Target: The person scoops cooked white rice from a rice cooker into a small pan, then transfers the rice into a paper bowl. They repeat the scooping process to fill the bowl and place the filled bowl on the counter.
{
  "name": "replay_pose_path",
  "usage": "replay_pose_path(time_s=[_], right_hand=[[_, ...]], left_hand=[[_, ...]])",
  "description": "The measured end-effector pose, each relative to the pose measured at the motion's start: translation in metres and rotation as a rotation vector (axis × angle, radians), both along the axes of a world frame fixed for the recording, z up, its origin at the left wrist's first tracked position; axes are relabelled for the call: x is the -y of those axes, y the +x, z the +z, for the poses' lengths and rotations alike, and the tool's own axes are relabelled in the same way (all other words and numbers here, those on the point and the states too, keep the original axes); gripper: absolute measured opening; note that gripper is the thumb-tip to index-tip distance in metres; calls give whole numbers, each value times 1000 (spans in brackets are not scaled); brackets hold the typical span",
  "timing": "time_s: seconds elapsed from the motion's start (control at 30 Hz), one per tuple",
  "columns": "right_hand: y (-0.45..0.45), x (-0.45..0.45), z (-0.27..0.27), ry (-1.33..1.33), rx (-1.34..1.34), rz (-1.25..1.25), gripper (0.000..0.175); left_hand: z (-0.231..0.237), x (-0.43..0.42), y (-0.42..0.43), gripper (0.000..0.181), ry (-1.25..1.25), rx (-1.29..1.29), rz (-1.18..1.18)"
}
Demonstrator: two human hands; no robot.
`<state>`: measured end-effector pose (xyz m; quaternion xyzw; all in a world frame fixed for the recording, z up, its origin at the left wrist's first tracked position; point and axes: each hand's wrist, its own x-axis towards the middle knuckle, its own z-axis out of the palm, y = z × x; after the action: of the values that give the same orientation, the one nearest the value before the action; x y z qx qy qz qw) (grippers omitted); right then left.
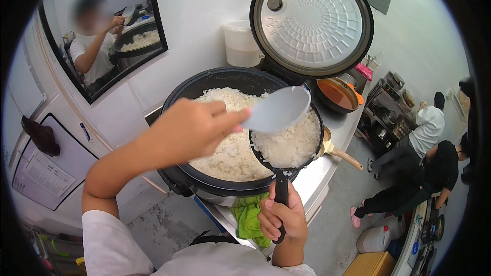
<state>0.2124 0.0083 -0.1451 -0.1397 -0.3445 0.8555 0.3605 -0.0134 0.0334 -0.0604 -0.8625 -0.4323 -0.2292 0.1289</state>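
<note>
My left hand (197, 128) grips a pale grey rice paddle (282, 109) by its handle, which is mostly hidden in the fingers. The paddle's broad blade is tilted over the far side of a small black pan (282, 188), and a few grains cling to its edge. In that pan cooked white rice (289, 147) is heaped up to the rim. My right hand (285, 214) is wrapped around the pan's handle. Beneath both hands stands a large rice cooker (226, 184) with more cooked rice (226, 166) inside. Its metal-lined lid (314, 30) is raised at the back.
A green cloth (249, 220) hangs by the cooker on the steel table (320, 172). To the right are a pan of reddish-brown liquid (335, 94) and a wooden-handled pan (347, 159). A white bucket (241, 42) stands behind. Two people (425, 126) work at the right.
</note>
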Motion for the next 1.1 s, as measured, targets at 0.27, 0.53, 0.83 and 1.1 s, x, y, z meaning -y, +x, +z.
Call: replay_pose_path(time_s=[0.27,0.53,0.83,1.1], right_hand=[[-10,14,-4,17,90,-87,15],[-11,17,-2,-82,-10,-117,15],[-13,11,-6,-16,-114,-60,15],[-21,15,-5,186,93,-124,24]], left_hand=[[-16,10,16,25,-144,-10,-49],[22,3,-12,21,-329,239,-125],[-15,8,2,22,-247,284,-1],[-16,-13,-5,24,-513,437,-251]])
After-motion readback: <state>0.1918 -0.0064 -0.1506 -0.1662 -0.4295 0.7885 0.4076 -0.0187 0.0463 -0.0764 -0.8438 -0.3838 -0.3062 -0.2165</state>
